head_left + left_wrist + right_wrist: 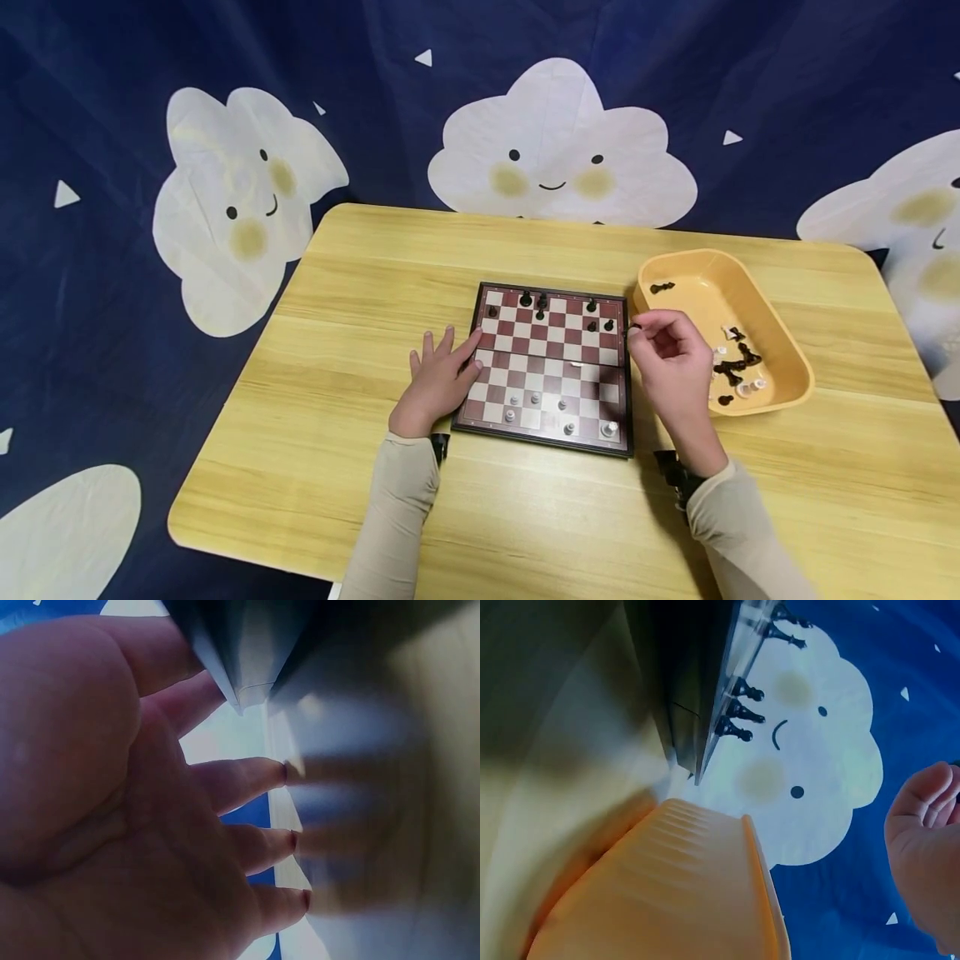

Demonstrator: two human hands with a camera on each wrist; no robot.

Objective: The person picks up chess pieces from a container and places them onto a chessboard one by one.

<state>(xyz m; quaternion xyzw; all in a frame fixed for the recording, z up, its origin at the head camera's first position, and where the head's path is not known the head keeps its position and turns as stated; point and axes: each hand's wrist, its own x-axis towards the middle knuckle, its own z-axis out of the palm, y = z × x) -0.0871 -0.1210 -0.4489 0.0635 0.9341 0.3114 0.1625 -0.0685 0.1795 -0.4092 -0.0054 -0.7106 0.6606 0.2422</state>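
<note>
A folding chessboard (pixel 551 352) lies on the table, with several black pieces standing near its far edge and several white pieces near its close edge. My left hand (pixel 435 385) rests at the board's left edge with spread, straight fingers; in the left wrist view its fingertips (pixel 274 771) touch the tabletop. Just past the board's right edge, my right hand (pixel 681 367) pinches a small black chess piece (pixel 634 327) between thumb and fingers. Its exact kind is hidden by the fingers. The right wrist view shows this hand (pixel 930 855) only partly, at the right border.
An orange plastic tub (pixel 787 358) stands right of the board, holding loose black and white chess pieces. A small white object (pixel 577 364) lies near the board's middle fold. Behind the wooden table (pixel 300 367) hangs a dark blue cloth (pixel 390 142) with clouds.
</note>
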